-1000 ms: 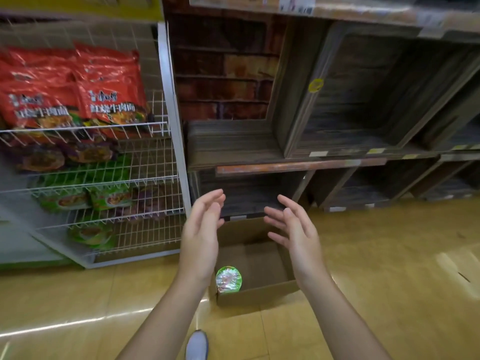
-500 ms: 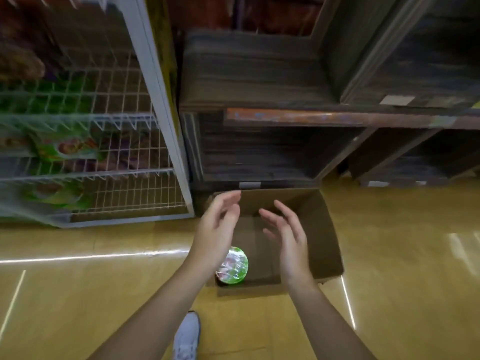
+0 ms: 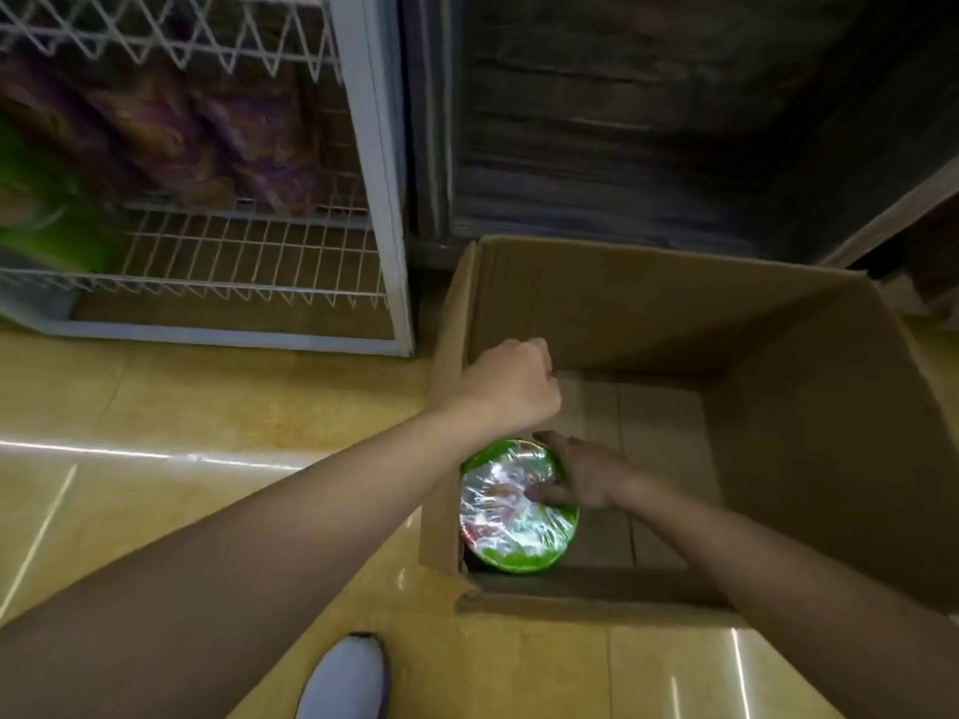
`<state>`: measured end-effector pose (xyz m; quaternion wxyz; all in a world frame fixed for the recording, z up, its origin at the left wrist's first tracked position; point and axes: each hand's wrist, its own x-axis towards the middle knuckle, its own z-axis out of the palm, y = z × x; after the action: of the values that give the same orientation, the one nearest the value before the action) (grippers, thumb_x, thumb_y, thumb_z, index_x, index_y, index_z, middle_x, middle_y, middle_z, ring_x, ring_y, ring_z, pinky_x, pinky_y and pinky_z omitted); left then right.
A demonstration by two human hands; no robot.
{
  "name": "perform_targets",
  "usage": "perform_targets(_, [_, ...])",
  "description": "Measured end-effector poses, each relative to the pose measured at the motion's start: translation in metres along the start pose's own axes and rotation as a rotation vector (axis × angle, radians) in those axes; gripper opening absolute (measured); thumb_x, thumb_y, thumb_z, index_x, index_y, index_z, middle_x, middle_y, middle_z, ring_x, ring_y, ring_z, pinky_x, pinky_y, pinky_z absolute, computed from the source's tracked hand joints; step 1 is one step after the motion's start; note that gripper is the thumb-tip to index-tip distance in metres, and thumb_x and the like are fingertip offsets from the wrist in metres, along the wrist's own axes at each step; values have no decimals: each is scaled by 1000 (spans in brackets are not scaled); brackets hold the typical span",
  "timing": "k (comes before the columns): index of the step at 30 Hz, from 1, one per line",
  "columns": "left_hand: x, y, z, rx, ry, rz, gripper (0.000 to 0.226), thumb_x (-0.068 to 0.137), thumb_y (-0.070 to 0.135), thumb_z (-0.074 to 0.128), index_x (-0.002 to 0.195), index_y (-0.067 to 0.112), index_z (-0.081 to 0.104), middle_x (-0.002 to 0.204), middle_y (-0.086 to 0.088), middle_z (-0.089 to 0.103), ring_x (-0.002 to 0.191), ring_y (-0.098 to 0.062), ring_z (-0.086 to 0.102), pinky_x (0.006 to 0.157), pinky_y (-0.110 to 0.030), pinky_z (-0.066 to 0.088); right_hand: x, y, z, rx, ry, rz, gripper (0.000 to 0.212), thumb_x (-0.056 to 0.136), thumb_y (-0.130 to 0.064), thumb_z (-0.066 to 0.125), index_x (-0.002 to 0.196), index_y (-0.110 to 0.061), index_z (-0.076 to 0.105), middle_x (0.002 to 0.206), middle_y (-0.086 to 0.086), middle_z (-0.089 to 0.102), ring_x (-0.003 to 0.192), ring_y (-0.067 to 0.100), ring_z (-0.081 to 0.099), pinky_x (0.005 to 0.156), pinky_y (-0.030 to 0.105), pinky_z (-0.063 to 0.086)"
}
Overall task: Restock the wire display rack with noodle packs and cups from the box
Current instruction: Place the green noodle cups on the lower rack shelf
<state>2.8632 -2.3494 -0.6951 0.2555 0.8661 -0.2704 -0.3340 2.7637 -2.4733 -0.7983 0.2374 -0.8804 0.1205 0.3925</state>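
1. The cup (image 3: 511, 516) is down in the box (image 3: 778, 407), upright, green rim, shiny film across its lid, tucked into the near left corner.
2. The right hand (image 3: 586, 480) is on it, reaching in from the right. The thumb (image 3: 542, 493) lies across the lid, and the fingers curl round the far edge of the rim, so that hand has hold of the cup.
3. The cup sits just left of the right hand and partly under it. On its other side it is close against the box's left wall.
4. The left hand (image 3: 511, 384) is beyond the right hand and a little to its left, over the left side of the box. It is closed into a fist, knuckles up, with the fingers tucked under out of sight. It is apart from the cup.
5. The left forearm crosses over the left wall of the box, and the right forearm comes in over the near wall.
6. The box is plain brown cardboard, open at the top, standing on the yellow floor (image 3: 207, 397).
7. Left of the left hand and further off stands the wire rack (image 3: 371, 173), its white frame just beside the box's far left corner. Blurred purple packs (image 3: 171, 127) and green packs (image 3: 46, 220) lie on its lower shelves.
8. Past both hands, behind the box, is dark wooden shelving (image 3: 648, 121).
9. Nearer than the hands, under the left forearm, a white shoe (image 3: 345, 677) is on the floor.
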Motion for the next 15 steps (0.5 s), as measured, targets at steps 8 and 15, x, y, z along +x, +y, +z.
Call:
perform_targets(8, [27, -10, 10, 21, -25, -63, 41, 94, 22, 52, 132, 7, 45, 126, -10, 55, 112, -27, 57, 83, -30, 47, 7, 36, -37, 399, 272, -136, 28, 87, -31, 73, 111, -23, 61, 101, 2, 71, 93, 24, 70, 74, 41, 59])
perform_targets(15, [34, -15, 29, -400, 66, -184, 29, 94, 24, 59, 120, 17, 48, 119, -9, 60, 107, -28, 61, 81, -48, 57, -5, 69, -48, 841, 488, -197, 37, 89, -42, 62, 117, -17, 59, 112, 3, 69, 98, 19, 68, 83, 39, 57])
